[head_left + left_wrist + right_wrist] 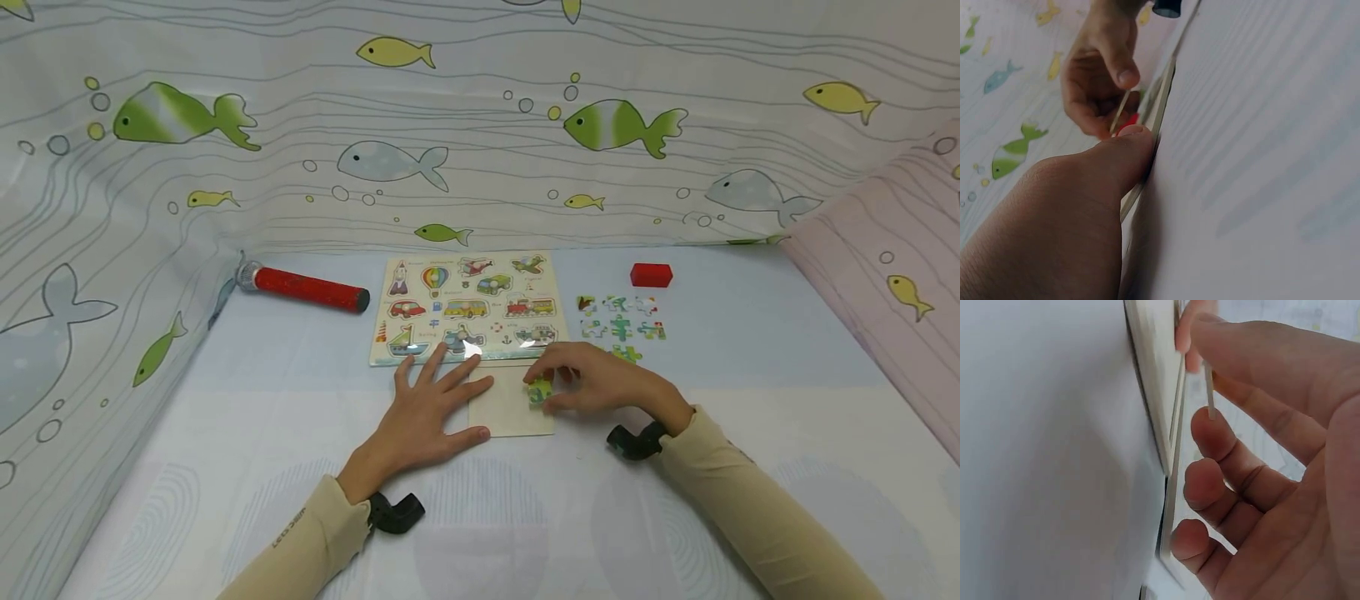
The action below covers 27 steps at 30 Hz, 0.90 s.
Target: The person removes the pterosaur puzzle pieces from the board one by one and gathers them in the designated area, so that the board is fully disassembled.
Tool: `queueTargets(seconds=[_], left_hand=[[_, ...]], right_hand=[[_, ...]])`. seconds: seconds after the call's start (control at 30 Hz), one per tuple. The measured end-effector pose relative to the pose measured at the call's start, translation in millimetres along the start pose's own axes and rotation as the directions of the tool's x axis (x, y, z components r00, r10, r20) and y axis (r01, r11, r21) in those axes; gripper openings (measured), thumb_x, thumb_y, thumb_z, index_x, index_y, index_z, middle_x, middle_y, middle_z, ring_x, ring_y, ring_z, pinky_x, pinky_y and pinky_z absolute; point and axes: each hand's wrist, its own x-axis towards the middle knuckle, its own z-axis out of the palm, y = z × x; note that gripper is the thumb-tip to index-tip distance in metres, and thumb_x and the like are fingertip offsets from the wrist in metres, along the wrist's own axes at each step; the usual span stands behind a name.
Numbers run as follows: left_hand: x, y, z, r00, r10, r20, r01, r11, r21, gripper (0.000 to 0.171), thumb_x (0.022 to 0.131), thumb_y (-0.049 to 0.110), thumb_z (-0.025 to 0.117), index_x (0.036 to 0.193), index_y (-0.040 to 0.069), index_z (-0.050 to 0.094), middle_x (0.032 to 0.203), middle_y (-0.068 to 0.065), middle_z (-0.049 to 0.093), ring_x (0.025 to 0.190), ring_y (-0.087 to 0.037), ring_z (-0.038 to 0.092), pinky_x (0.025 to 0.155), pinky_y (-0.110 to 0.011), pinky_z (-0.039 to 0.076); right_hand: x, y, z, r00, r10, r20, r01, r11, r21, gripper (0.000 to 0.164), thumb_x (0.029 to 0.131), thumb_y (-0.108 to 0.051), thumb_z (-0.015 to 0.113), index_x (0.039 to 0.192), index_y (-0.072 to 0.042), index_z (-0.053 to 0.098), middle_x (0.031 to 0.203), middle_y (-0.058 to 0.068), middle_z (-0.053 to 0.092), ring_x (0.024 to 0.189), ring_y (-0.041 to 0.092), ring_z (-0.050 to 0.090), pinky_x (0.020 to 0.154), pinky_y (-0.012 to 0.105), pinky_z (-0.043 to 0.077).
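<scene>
My right hand pinches a small green jigsaw piece between thumb and fingers, over the right part of a pale square wooden board. Edge-on, the thin piece shows between the fingertips in the right wrist view. My left hand lies with fingers spread; its thumb rests at the board's left edge and its other fingertips reach the lower edge of the vehicle picture puzzle. In the left wrist view the thumb presses on the board's edge.
Several loose jigsaw pieces lie in rows right of the picture puzzle, with a red block behind them. A red flashlight lies at the back left. Fish-patterned cloth walls enclose the back and sides.
</scene>
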Motion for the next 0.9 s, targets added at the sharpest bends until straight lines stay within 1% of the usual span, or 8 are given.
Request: queueTargets(seconds=[0.13,0.3,0.5,0.57,0.77,0.9], left_hand=[[0.5,0.2,0.7,1.000,0.004,-0.002,-0.004,1.000,0.002,0.071,0.090,0.072,0.054,0.153,0.041,0.045,0.168,0.010,0.030,0.160,-0.037,0.011,0.117,-0.072,0.004],[0.5,0.0,1.4,1.000,0.004,-0.006,-0.004,1.000,-0.001,0.071,0.090,0.072,0.054,0.153,0.040,0.045,0.168,0.009,0.030,0.159,-0.037,0.011,0.117,-0.072,0.004],[0.1,-0.3,1.6,1.000,0.005,-0.013,-0.005,1.000,-0.001,0.071,0.090,0.072,0.054,0.153,0.040,0.044,0.168,0.009,0.030,0.159,-0.037,0.012,0.117,-0.071,0.004],[-0.2,-0.3,1.4,1.000,0.006,-0.015,-0.006,1.000,-0.003,0.071,0.090,0.072,0.054,0.153,0.040,0.044,0.168,0.009,0.030,0.159,-0.037,0.012,0.117,-0.071,0.004],[-0.6,-0.4,1.9,1.000,0.013,-0.022,-0.013,1.000,-0.002,0.071,0.090,0.071,0.054,0.153,0.040,0.045,0.168,0.009,0.030,0.159,-0.037,0.012,0.117,-0.071,0.005],[-0.7,-0.2,1.8,1.000,0.013,-0.022,-0.013,1.000,-0.001,0.070,0.090,0.071,0.054,0.153,0.040,0.045,0.168,0.009,0.031,0.159,-0.037,0.012,0.116,-0.072,0.005]], right_hand=[[-6.0,8.4,-5.4,0.999,0.021,-0.032,-0.021,1.000,-0.007,0.034,0.085,-0.019,0.084,0.117,-0.018,0.074,0.097,-0.006,0.067,0.080,0.018,0.055,0.070,0.029,0.048],[-21.3,19.9,-15.5,0.993,0.080,-0.088,-0.081,0.997,-0.005,0.035,0.083,-0.017,0.084,0.117,-0.019,0.075,0.093,-0.003,0.064,0.079,0.018,0.054,0.069,0.027,0.046],[-44.6,33.7,-30.9,0.977,0.150,-0.154,-0.155,0.988,-0.017,0.037,0.084,-0.018,0.085,0.119,-0.022,0.075,0.099,-0.009,0.067,0.082,0.017,0.054,0.072,0.027,0.046],[-51.8,37.5,-35.3,0.973,0.155,-0.173,-0.162,0.987,-0.025,0.036,0.084,-0.018,0.084,0.118,-0.022,0.075,0.101,-0.011,0.069,0.082,0.018,0.054,0.072,0.028,0.046],[-72.9,46.4,-45.9,0.966,0.126,-0.226,-0.141,0.989,-0.049,0.036,0.084,-0.012,0.084,0.117,-0.017,0.074,0.094,-0.005,0.067,0.078,0.018,0.053,0.069,0.027,0.046],[-86.7,52.9,-51.2,0.958,0.143,-0.247,-0.164,0.984,-0.064,0.037,0.083,-0.009,0.083,0.118,-0.017,0.073,0.094,-0.006,0.066,0.078,0.015,0.052,0.069,0.024,0.046]])
